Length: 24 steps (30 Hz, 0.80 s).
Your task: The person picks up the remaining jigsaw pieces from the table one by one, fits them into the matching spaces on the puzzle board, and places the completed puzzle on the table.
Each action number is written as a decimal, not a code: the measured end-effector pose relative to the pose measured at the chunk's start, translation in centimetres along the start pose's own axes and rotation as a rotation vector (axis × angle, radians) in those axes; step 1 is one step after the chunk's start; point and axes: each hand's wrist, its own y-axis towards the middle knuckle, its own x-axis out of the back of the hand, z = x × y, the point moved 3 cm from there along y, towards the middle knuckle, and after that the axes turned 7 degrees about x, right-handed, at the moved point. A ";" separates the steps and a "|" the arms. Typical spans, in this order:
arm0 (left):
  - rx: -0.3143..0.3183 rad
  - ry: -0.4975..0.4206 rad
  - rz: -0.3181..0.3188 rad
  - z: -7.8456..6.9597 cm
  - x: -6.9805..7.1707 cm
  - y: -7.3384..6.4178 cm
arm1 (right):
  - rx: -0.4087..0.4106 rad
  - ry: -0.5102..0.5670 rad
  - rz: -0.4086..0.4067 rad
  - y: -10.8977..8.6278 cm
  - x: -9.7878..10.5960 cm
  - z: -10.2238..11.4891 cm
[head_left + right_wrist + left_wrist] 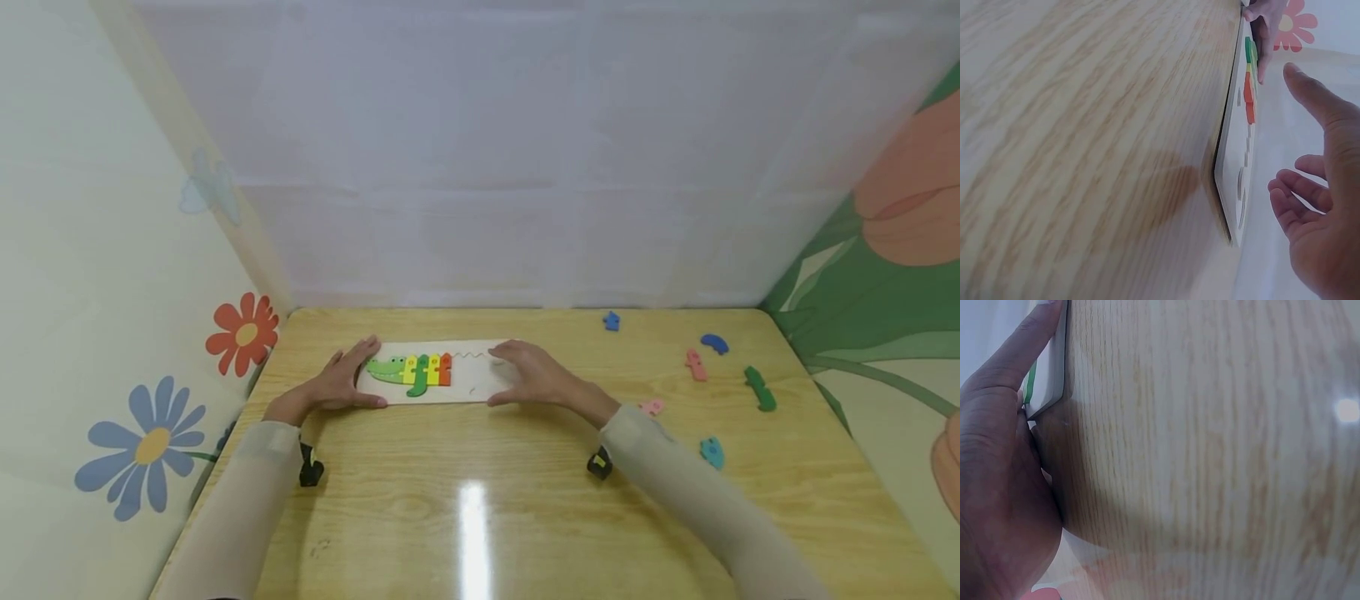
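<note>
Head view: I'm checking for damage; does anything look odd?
A small dark mark stands out toward the near left of the pale table; smudge or damage, I can't tell. The puzzle board shows no visible damage.

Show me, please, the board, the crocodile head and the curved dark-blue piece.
Board [471, 373]: head view, bare surface.
Crocodile head [386, 367]: head view, green upper part.
Curved dark-blue piece [716, 342]: head view, middle.
</note>
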 end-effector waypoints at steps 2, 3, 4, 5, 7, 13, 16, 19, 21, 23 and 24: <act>0.005 0.005 -0.001 0.0 0.0 0.0 | -0.004 -0.001 -0.007 -0.4 0.2 0.0; 0.006 0.006 -0.001 0.1 0.0 0.1 | -0.004 -0.002 -0.010 -0.6 0.3 0.0; 0.005 0.005 -0.002 0.1 0.0 0.1 | -0.002 -0.006 -0.012 -0.7 0.4 0.0; 0.007 0.005 0.000 0.1 0.0 0.1 | -0.001 -0.011 -0.012 -0.9 0.5 0.0; 0.011 0.007 0.003 0.1 0.0 0.0 | 0.001 -0.017 -0.016 -1.2 0.7 0.0; 0.020 0.013 0.004 0.0 0.0 0.0 | -0.001 -0.048 -0.022 -2.0 1.1 0.0; 0.016 0.008 0.003 -0.1 0.0 0.0 | -0.005 -0.053 -0.020 -2.4 1.2 -0.1; 0.018 0.007 0.003 -0.1 -0.1 0.0 | -0.019 -0.041 -0.014 -2.9 1.4 -0.1; 0.016 0.008 0.001 0.0 -0.1 0.0 | -0.026 -0.031 -0.016 -3.2 1.5 -0.1; 0.018 0.013 -0.001 0.0 -0.1 0.0 | -0.032 -0.023 -0.018 -3.4 1.6 -0.2; 0.018 0.013 -0.002 0.0 -0.1 0.0 | -0.032 -0.022 -0.021 -3.6 1.7 -0.2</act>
